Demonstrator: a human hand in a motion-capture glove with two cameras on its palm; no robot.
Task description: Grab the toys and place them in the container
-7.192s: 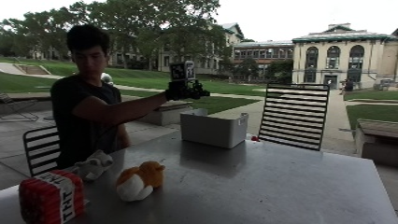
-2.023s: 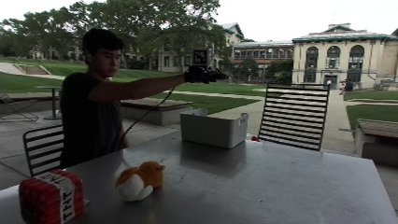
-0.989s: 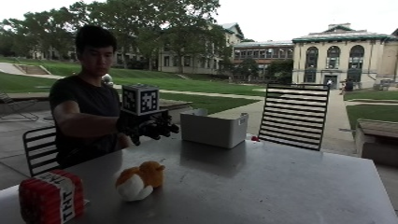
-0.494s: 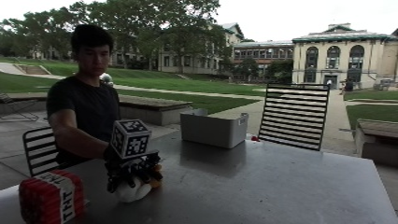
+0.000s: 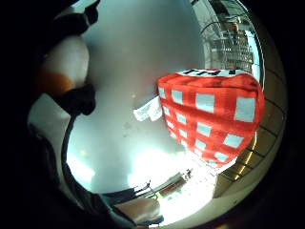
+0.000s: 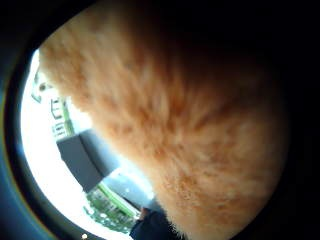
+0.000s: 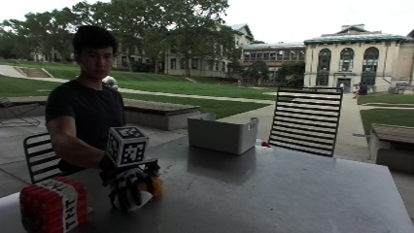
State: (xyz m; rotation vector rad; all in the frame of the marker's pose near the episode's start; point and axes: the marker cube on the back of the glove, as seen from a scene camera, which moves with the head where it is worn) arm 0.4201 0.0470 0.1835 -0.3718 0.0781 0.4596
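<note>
An orange and white plush toy lies on the metal table near its front left. My gloved right hand sits on top of it, fingers curled down round its white part. Orange fur fills the thumb side palm view. In the little finger side palm view the plush lies beside my fingers. A red block toy marked TNT stands on the table to the left of the hand. The grey open container stands at the table's far edge.
A slatted black chair stands behind the table to the right of the container, and another chair is beside the person. A small red thing lies next to the container. Bare tabletop stretches between the toys and the container.
My hand came down from above the container to the orange and white plush and closed over it. A pale plush seen earlier beside the red block is gone from the table.
</note>
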